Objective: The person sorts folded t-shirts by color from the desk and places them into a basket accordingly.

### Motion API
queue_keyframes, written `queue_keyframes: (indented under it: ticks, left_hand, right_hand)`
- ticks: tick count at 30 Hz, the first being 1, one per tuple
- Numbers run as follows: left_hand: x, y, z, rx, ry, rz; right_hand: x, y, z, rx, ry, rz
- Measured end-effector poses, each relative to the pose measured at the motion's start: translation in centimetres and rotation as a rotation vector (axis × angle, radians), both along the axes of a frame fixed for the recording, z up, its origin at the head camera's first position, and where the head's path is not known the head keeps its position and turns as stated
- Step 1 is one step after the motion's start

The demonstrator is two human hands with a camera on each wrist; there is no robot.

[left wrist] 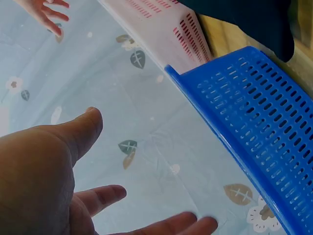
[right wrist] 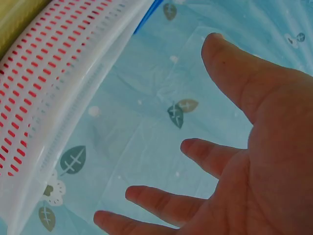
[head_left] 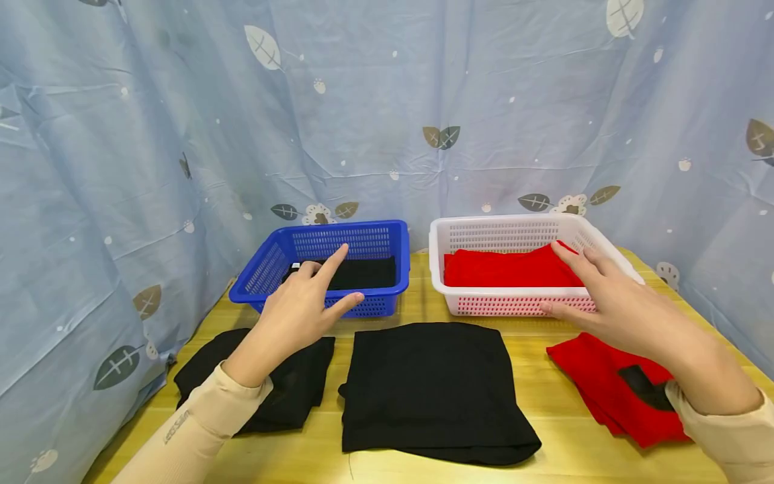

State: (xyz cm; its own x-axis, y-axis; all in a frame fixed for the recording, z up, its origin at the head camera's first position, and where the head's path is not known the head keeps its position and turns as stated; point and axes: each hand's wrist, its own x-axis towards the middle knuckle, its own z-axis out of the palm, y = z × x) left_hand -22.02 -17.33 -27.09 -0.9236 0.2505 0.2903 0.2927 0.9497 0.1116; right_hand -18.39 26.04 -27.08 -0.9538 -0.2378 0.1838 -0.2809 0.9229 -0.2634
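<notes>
In the head view my left hand hovers before the blue basket, fingers spread and holding nothing. Inside that basket lies folded black cloth. On the right, my right hand is over the front right part of the white basket, its fingers apart and nothing in them. Red cloth lies folded in the white basket. Both wrist views show the palms bare: the left hand beside the blue basket wall, the right hand beside the white one.
On the wooden table, a folded black cloth lies in the centre. Another black cloth is partly under the left forearm. A red garment with a black patch sits at right. A patterned blue curtain hangs behind.
</notes>
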Motion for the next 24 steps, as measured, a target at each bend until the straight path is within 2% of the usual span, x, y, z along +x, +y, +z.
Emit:
queue_keyframes:
  ticks: [4, 9, 13, 18, 24]
  left_hand:
    - [0.7, -0.2, -0.4, 0.024, 0.007, -0.040]
    - [1.7, -0.5, -1.0, 0.063, -0.013, -0.117]
    - [2.3, -0.7, -1.7, 0.115, -0.083, -0.172]
    - [2.9, -1.1, -2.6, 0.177, -0.190, -0.219]
    - [3.3, -1.8, -4.2, 0.225, -0.286, -0.261]
  right_hand:
    - [0.5, -0.4, -0.4, -0.016, 0.053, 0.035]
    - [1.1, -0.9, -1.1, -0.046, 0.071, 0.049]
    - [1.7, -1.3, -1.8, -0.084, 0.074, 0.077]
    - [2.2, -1.8, -3.2, -0.133, 0.017, 0.097]
    - [2.2, -2.2, -5.1, -0.141, -0.028, 0.130]
